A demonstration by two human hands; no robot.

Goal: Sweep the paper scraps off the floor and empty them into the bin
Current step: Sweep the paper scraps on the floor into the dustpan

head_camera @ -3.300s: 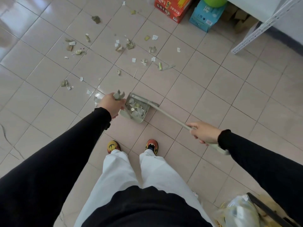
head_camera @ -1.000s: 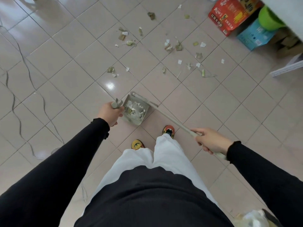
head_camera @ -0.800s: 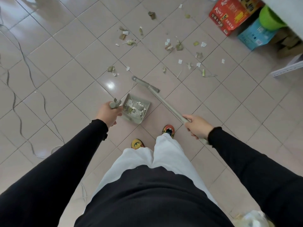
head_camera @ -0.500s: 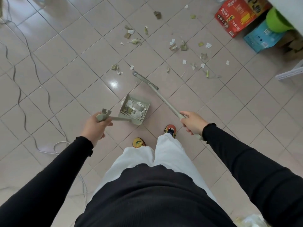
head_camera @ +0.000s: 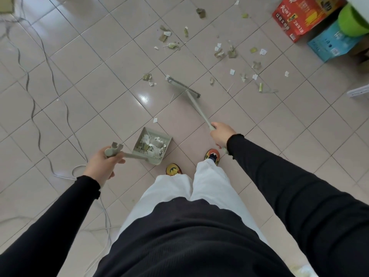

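My left hand (head_camera: pixel 103 164) grips the handle of a grey-green dustpan (head_camera: pixel 166 140), which holds several white and green paper scraps and sits just ahead of my feet. My right hand (head_camera: pixel 220 133) grips the long handle of a matching broom; its head (head_camera: pixel 182 86) rests on the tiles ahead of the dustpan. More paper scraps (head_camera: pixel 223 53) lie scattered on the floor beyond the broom head, and one small white scrap (head_camera: pixel 155 120) lies between broom and dustpan. No bin is in view.
Grey cables (head_camera: pixel 36 108) snake across the tiles at the left and run close to my left side. A red carton (head_camera: pixel 299 17), a blue box (head_camera: pixel 329 44) and a green round object (head_camera: pixel 353 23) stand at the top right.
The broom has left the dustpan and its head now lies further out on the floor. My left hand has drawn back to the left along the dustpan handle, and the view has shifted.
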